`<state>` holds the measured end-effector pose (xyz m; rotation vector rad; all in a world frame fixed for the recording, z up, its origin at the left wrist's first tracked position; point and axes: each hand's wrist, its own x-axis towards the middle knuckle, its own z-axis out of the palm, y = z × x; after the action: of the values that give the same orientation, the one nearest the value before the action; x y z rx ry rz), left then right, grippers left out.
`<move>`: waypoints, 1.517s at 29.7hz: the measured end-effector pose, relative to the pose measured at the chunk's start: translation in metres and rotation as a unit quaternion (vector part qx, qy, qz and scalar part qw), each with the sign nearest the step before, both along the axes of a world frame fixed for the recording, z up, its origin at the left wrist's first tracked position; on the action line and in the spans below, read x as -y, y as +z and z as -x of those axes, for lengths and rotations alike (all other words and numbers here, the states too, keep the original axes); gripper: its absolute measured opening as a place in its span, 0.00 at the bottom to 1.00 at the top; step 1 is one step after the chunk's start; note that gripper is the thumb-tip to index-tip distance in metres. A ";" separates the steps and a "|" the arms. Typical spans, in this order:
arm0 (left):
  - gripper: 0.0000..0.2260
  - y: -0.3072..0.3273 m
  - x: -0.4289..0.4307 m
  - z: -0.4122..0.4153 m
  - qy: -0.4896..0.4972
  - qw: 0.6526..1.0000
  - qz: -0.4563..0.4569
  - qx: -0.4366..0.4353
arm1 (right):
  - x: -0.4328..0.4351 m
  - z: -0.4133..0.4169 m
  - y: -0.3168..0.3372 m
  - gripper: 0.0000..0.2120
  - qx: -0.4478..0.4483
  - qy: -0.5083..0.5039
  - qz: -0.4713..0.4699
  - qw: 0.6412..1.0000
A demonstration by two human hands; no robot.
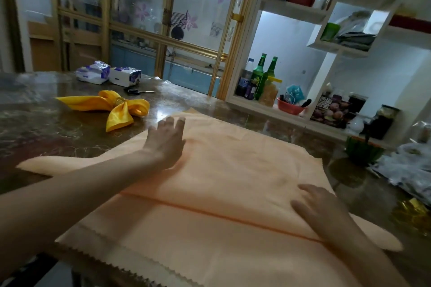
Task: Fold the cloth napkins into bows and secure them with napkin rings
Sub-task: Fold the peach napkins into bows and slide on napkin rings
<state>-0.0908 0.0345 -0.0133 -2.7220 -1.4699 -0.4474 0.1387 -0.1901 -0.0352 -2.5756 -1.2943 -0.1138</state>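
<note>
The dark marbled table (pixel 35 128) fills the lower frame from the left edge to the right, and we see all the task's things lying on it. Spread over its near part, from the centre down to the bottom edge, is the peach napkin (pixel 233 165). It is folded once. An upper layer lies over a lower one, and its folded edge runs as a straight diagonal from the lower centre toward the lower right. The lower layer's zigzag-cut edge shows at the bottom left.

In the upper right stands a white shelf unit (pixel 291 7) holding jars, packets and a red pot.

The left hand (pixel 166 141) reaches in from the left edge to mid-frame and lies flat on the far part of the peach napkin. Its grip is released, with the fingers straight and pointing at the far edge. The right hand (pixel 319 207), at the lower right, lies flat on the upper layer just above the fold line, its grip likewise released and grasping nothing.

Left of centre, near the peach cloth's far corner, we find the yellow napkin (pixel 116 107), already shaped into a bow. Behind it, toward the upper left, sit two tissue packs (pixel 94 72) side by side. Two green bottles (pixel 258 72) stand on the shelf unit's lowest level. Black-handled scissors (pixel 136 91) lie just behind the bow. Smallest, a gold napkin ring (pixel 120 101) clasps the bow's middle.
</note>
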 end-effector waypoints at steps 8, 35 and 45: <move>0.29 -0.024 0.024 0.017 -0.098 0.973 0.182 -0.100 | -0.019 0.018 -0.014 0.50 -0.081 0.165 0.111 0.977; 0.10 -0.010 0.038 0.037 -0.133 0.957 -0.012 -0.259 | -0.004 0.030 0.000 0.20 -0.143 0.220 -0.013 0.965; 0.36 0.022 0.059 0.033 -0.133 0.949 0.190 -0.214 | -0.005 0.037 0.003 0.18 -0.131 0.181 0.030 0.974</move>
<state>-0.1234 -0.0248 0.0086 -3.0424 -1.1774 0.4568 0.1012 -0.1852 -0.0325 -2.2551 -1.6495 0.3274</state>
